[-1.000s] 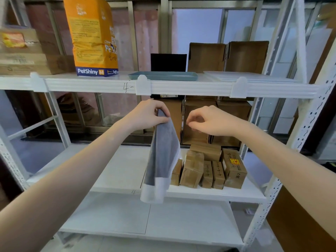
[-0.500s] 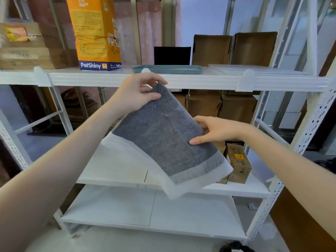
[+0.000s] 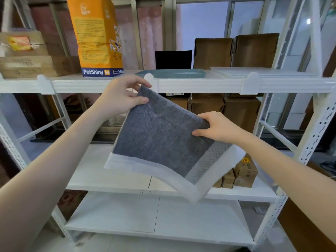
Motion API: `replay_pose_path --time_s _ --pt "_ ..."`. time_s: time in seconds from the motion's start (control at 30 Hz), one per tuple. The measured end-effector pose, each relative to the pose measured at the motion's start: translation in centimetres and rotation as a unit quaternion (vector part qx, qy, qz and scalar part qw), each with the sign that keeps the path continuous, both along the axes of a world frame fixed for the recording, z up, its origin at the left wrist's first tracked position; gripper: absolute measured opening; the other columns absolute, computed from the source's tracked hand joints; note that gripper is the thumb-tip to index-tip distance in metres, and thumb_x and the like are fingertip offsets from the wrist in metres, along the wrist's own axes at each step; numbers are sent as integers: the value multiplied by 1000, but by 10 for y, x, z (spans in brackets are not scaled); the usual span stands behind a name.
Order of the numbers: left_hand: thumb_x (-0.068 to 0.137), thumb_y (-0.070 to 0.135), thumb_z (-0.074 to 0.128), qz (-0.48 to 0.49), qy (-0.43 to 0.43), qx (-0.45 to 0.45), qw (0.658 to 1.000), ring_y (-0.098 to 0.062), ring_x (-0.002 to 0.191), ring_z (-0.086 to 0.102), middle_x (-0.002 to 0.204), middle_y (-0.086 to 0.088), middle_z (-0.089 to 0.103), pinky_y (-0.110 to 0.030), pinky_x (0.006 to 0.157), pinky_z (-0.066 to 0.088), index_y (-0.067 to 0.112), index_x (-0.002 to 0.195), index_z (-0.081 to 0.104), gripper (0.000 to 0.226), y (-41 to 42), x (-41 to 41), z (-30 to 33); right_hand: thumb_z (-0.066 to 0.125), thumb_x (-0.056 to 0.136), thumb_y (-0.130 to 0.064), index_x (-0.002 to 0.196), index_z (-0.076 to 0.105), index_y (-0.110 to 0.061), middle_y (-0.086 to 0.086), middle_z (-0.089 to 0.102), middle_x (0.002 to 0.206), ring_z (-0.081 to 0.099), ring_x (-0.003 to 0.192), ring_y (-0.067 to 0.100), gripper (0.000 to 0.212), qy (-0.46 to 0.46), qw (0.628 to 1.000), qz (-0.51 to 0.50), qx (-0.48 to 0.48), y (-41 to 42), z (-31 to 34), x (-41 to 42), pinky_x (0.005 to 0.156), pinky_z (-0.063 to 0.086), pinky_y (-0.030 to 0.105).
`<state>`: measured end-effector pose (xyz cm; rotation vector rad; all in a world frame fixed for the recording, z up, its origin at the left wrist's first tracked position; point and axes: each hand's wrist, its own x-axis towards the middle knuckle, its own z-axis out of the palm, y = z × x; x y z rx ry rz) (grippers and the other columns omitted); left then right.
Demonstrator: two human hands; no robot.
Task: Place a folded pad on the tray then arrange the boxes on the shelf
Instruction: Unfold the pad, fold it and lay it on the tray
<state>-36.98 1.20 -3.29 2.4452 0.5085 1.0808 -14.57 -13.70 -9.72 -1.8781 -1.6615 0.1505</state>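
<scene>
Fingers of the left hand (image 3: 123,99) pinch the upper corner of the grey pad (image 3: 160,137); fingers of the right hand (image 3: 216,127) grip its right edge, thumb on top. The pad hangs between the two hands in front of the shelving, tilted, its white-bordered lower corner drooping and curling free below the front edge of the top shelf (image 3: 200,85). The teal tray (image 3: 174,73) lies above and behind it on that shelf, untouched and just beside the orange bag (image 3: 98,39).

Likely faults, judged from this pose: the limp lower corner may snag on the shelf edge as the pad is raised, or may fold under and land creased; a two-point hold on soft material may also let the pad sag and overhang the tray's shallow rim.

Small brown boxes (image 3: 241,171) cluster at the right end of the middle shelf (image 3: 112,177), partly hidden by the pad. Larger cartons (image 3: 234,50) stand behind the tray, more at the far left. The white metal rack stands on a pale floor before large windows.
</scene>
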Motion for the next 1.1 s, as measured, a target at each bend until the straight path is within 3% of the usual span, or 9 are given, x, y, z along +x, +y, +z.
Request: replay_pose_path --time_s 0.13,0.23,0.37,0.47,0.57,0.63,0.7,0.9,1.1 --pt "75 18 76 33 137 35 989 -23 88 65 103 0 67 -34 84 52 24 109 65 36 8 -8 2 67 82 -20 77 67 -22 -5 67 77 59 74 8 6 -44 999 -22 3 5 11 8 62 43 25" --pt "73 27 78 25 192 71 978 -13 93 61 103 4 68 -26 79 47 30 105 67 34 9 -5 5 66 82 -17 70 65 -14 1 64 69 56 68 12 13 -70 997 -27 21 12 25 12 59 40 28" --pt "79 40 68 69 234 162 956 -18 88 58 92 5 68 -34 75 46 30 94 70 18 8 17 12 65 82 -16 76 68 -9 6 64 71 55 69 17 9 -106 993 -14 55 21 49 14 62 40 32" --pt "84 34 63 97 202 211 951 -23 84 58 78 3 63 -34 67 42 20 87 71 16 16 34 28 67 81 -19 74 67 -16 0 62 69 54 68 12 8 -135 987 -19 89 29 75 24 57 36 28" --pt "85 31 64 111 146 214 959 -25 80 59 73 4 63 -36 66 46 25 90 74 13 32 42 50 71 78 -26 75 64 -30 -5 60 73 53 72 12 8 -178 983 -34 41 38 101 42 58 38 26" --pt "85 31 64 119 117 215 962 -25 75 60 72 2 66 -35 62 47 30 91 74 11 44 45 64 72 77 -26 90 69 -19 5 65 83 57 78 20 15 -200 977 -55 41 46 115 54 68 47 36" --pt "85 28 64 117 71 242 961 -24 71 60 69 2 66 -32 55 42 30 88 73 10 58 50 77 71 78 -22 90 69 -9 10 67 83 59 79 23 18 -205 971 -67 101 53 132 65 71 50 39" --pt "77 24 55 126 -62 290 947 -31 89 63 85 -5 71 -46 70 50 23 93 71 23 99 76 130 66 82 -16 65 54 -5 6 51 60 48 65 26 23 -250 937 -82 228 86 188 87 58 31 34" --pt "73 12 55 180 -44 355 916 -39 85 58 75 -4 56 -48 67 46 20 75 54 8 147 112 169 63 83 -14 65 44 -18 -10 39 55 41 66 23 27 -297 910 -82 276 134 225 109 53 18 34"
